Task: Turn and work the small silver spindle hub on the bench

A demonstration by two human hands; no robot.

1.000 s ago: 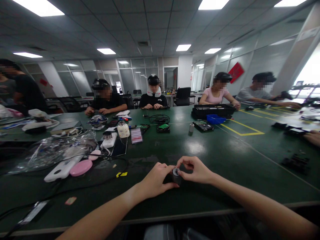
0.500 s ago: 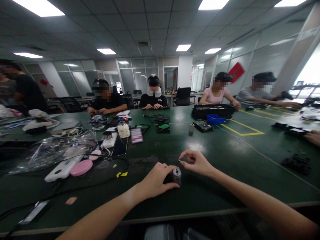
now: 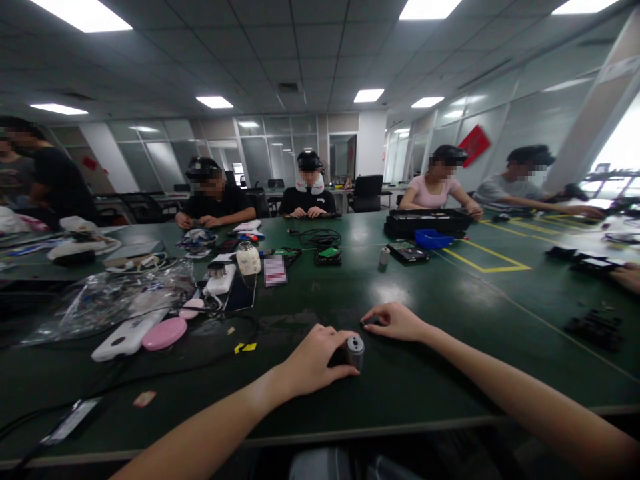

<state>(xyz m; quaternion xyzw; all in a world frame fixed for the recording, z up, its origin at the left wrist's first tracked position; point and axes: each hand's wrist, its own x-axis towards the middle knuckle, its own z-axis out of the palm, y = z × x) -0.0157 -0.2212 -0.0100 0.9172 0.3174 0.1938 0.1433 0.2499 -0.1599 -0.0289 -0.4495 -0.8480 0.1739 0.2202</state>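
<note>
A small grey metal cylinder, like a small electric motor, stands upright on the green table. Thumb and index finger of my left hand are wrapped round its left side. Its round top shows a dark hole in the middle and smaller holes beside it. My right hand is just beyond and to the right of the cylinder, low over the table. Its thumb and index finger are pinched together at the tips. Something tiny and dark shows there, too small to name.
To the left lie a pink round case, a white power bank, clear plastic bags and black cables. Farther back are hard drives, another metal cylinder and a blue tray. Several people sit across the table.
My right hand has lowered slightly toward the table, with its fingertips closer together. The left hand and the metal cylinder have stayed in place.
</note>
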